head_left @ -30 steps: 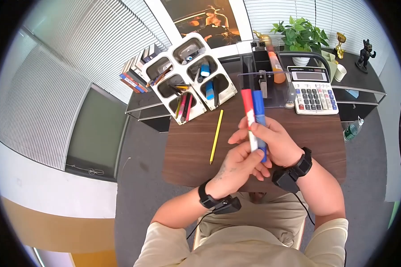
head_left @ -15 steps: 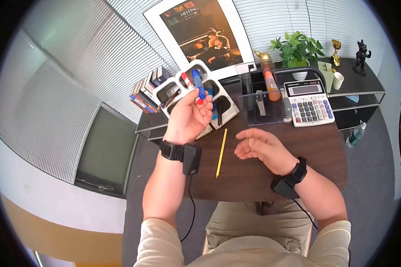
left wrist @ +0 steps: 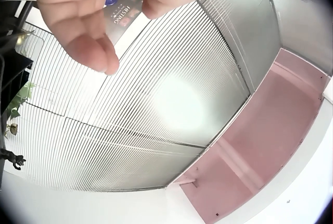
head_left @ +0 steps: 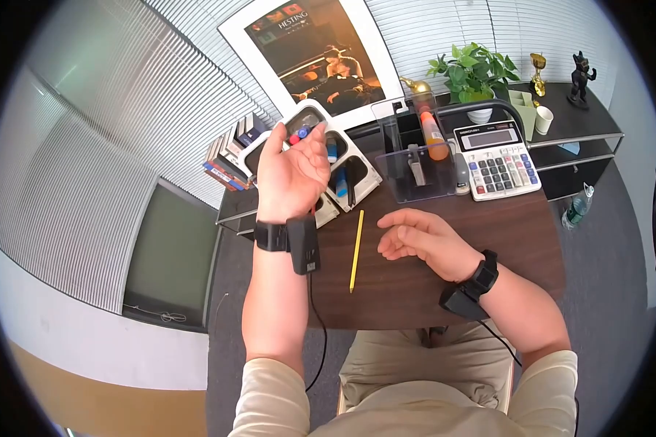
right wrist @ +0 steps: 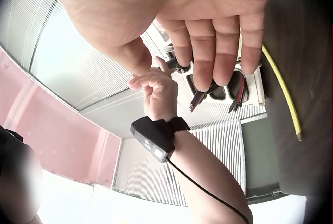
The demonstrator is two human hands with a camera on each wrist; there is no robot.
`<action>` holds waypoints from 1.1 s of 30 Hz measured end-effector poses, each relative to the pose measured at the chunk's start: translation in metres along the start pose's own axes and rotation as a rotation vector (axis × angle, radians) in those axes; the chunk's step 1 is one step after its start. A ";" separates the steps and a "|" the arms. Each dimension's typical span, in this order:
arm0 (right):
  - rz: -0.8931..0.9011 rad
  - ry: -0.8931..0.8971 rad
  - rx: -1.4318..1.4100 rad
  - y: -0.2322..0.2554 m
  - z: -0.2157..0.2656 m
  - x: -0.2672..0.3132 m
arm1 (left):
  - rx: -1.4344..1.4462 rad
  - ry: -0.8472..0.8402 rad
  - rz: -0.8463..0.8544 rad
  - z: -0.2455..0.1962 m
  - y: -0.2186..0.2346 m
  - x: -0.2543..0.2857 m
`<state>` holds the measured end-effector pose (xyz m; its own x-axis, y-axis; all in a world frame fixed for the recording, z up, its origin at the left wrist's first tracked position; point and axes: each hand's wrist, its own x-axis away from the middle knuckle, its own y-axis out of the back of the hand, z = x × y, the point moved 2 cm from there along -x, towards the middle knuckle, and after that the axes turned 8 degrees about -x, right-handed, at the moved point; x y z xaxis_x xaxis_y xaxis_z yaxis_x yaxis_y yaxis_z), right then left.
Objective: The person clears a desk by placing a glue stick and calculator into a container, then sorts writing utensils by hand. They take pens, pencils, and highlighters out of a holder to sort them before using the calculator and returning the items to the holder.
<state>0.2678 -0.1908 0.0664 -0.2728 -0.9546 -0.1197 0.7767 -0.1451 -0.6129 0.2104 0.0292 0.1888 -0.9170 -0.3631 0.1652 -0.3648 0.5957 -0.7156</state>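
My left hand (head_left: pixel 295 175) is over the white pen organizer (head_left: pixel 369 186), palm up with its fingers spread apart. Just beyond its palm, the ends of a red marker (head_left: pixel 294 138) and a blue marker (head_left: pixel 304 133) show at the organizer's back compartment. The left wrist view shows those ends past the spread thumb and fingers; the rest of both markers is hidden. Above the desk's middle, my right hand (head_left: pixel 434 244) hangs relaxed, holding nothing. To its left a yellow pencil (head_left: pixel 356 251) lies on the dark wood desk (head_left: pixel 393 298).
Behind the desk's middle stands a clear plastic holder (head_left: pixel 415 186) with an orange bottle (head_left: pixel 434 138). A calculator (head_left: pixel 497 164) is to its right. Books (head_left: pixel 229 156) stand left of the organizer, and a framed poster (head_left: pixel 328 62) rises behind it. Further right are a plant (head_left: pixel 477 76) and a paper cup (head_left: pixel 543 120).
Both hands were together around the markers; then the left hand carried them to the organizer and let go of them at its back compartment. The right hand stays low over the desk.
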 end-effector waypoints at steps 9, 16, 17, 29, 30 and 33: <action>-0.063 -0.029 0.050 0.002 -0.001 -0.003 | -0.587 -0.193 0.021 0.038 0.030 0.046; -0.170 -0.060 0.167 0.011 -0.005 -0.006 | -2.102 -0.320 -0.205 0.090 0.054 0.095; -0.175 -0.056 0.180 0.011 -0.006 -0.007 | -2.220 -0.285 -0.194 0.098 0.063 0.095; -0.307 0.083 0.211 0.017 -0.001 -0.007 | -2.164 -0.292 -0.093 0.108 0.078 0.108; -0.301 0.087 0.209 0.016 -0.001 -0.008 | -1.904 -0.205 -0.134 0.110 0.081 0.113; -0.368 0.141 0.191 0.017 -0.001 -0.008 | -1.513 -0.130 -0.161 0.109 0.084 0.120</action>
<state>0.2830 -0.1851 0.0560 -0.6153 -0.7876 -0.0336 0.7007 -0.5269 -0.4811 0.0869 -0.0419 0.0746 -0.8621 -0.5039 0.0546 -0.3471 0.6655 0.6608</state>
